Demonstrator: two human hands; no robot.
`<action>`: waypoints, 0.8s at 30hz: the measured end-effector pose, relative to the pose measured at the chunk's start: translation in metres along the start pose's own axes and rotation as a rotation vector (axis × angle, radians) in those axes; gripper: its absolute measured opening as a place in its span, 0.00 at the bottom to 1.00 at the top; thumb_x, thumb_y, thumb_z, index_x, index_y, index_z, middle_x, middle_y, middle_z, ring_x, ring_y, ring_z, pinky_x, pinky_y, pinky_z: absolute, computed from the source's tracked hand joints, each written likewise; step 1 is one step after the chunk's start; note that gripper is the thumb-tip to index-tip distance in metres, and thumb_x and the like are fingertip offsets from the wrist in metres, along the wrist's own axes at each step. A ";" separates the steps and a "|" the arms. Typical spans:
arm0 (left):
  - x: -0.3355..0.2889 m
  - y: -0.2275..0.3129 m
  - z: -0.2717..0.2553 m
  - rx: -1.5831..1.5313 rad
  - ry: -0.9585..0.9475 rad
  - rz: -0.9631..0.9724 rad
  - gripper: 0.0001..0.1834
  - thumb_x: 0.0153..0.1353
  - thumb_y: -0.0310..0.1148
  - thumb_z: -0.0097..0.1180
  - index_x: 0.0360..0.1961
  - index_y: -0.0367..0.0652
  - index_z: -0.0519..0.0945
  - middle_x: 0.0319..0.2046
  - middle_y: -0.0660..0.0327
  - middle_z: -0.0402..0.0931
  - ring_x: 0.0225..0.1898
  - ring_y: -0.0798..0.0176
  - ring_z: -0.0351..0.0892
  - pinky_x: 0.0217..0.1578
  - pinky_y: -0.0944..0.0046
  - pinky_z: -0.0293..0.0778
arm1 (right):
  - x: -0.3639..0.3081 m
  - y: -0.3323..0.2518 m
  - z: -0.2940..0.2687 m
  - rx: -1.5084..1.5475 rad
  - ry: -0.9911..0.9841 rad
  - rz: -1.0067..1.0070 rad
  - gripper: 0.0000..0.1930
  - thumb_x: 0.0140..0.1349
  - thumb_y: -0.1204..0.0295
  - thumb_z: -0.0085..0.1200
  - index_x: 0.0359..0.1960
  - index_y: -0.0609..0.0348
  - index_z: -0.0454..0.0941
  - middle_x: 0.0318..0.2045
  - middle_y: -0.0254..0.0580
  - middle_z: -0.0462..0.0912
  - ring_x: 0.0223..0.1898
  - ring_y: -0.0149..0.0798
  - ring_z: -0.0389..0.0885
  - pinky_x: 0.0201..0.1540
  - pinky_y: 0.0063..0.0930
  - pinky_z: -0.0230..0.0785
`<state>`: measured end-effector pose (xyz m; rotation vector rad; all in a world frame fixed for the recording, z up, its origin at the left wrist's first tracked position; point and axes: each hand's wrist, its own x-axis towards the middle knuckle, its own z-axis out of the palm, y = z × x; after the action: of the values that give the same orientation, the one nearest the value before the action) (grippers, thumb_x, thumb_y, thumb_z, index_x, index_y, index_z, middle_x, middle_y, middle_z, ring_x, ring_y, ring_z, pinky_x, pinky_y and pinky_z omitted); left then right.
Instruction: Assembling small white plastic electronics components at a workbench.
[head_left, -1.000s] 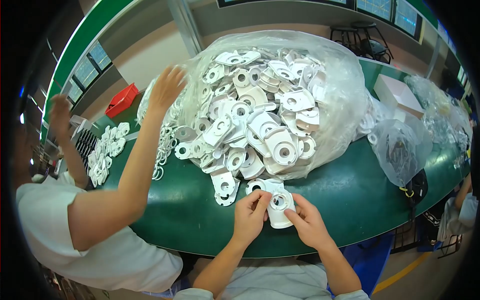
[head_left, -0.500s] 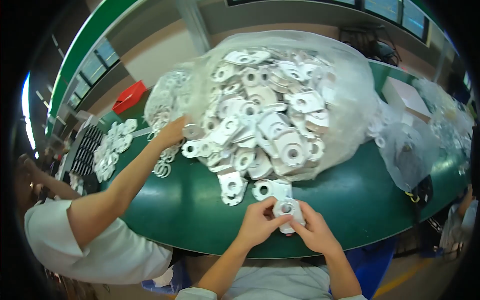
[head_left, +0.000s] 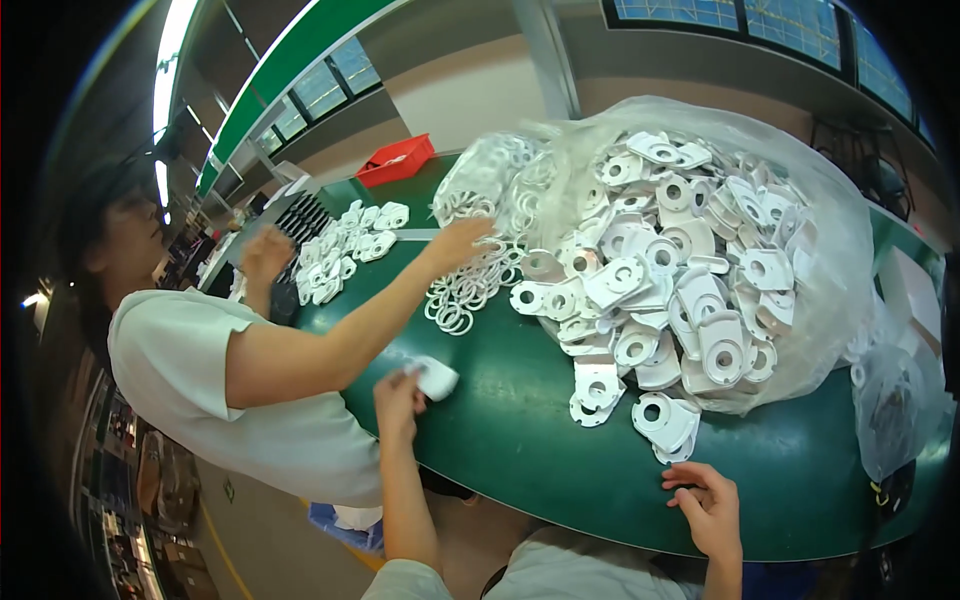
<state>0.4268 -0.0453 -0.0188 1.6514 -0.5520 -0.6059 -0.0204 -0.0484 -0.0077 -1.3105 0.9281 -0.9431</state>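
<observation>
My left hand (head_left: 398, 402) pinches a white plastic part (head_left: 437, 379), blurred by motion, over the green table at the left, close to the co-worker's arm. Over the table's near edge my right hand (head_left: 708, 508) holds nothing, its fingers loosely curved and apart. Just beyond those fingertips, two or more overlapping white plastic parts with round holes (head_left: 668, 424) lie on the table. Farther back, many parts of the same kind form a large heap (head_left: 660, 270) spilling from a clear plastic bag (head_left: 825, 250).
At my left a co-worker's hand (head_left: 462, 245) reaches over a pile of white rings (head_left: 462, 296). Beyond that arm lie more white parts (head_left: 335, 258), a red tray (head_left: 395, 160) and a bag of rings (head_left: 490, 170). A tied clear bag (head_left: 900, 410) stands at the right.
My left hand has carried the white part leftward, away from my right hand. The right hand has let go of it. The view has swung left, and the co-worker's other hand now shows.
</observation>
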 end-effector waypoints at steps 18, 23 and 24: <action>-0.163 0.037 0.127 0.441 -1.073 0.636 0.16 0.51 0.26 0.57 0.43 0.40 0.79 0.38 0.52 0.79 0.35 0.52 0.79 0.38 0.61 0.74 | -0.066 0.072 0.001 0.136 -1.090 0.110 0.09 0.59 0.73 0.49 0.35 0.67 0.79 0.30 0.50 0.82 0.33 0.41 0.80 0.36 0.32 0.73; -0.156 0.011 0.168 0.328 -1.241 0.805 0.13 0.52 0.27 0.56 0.41 0.43 0.79 0.31 0.55 0.79 0.27 0.53 0.79 0.29 0.62 0.74 | -0.074 0.088 -0.041 -0.064 -0.864 0.166 0.09 0.59 0.73 0.50 0.35 0.67 0.79 0.30 0.49 0.82 0.33 0.40 0.80 0.36 0.31 0.73; -0.137 0.002 0.173 0.308 -1.200 0.776 0.18 0.51 0.28 0.57 0.45 0.43 0.72 0.37 0.55 0.75 0.33 0.54 0.77 0.33 0.61 0.73 | -0.072 0.093 -0.051 -0.099 -0.828 0.191 0.09 0.59 0.73 0.50 0.35 0.67 0.79 0.30 0.49 0.82 0.33 0.40 0.80 0.36 0.31 0.73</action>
<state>0.2096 -0.0835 -0.0277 1.0252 -2.1068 -0.8927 -0.0908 0.0045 -0.1010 -1.4810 0.4345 -0.1521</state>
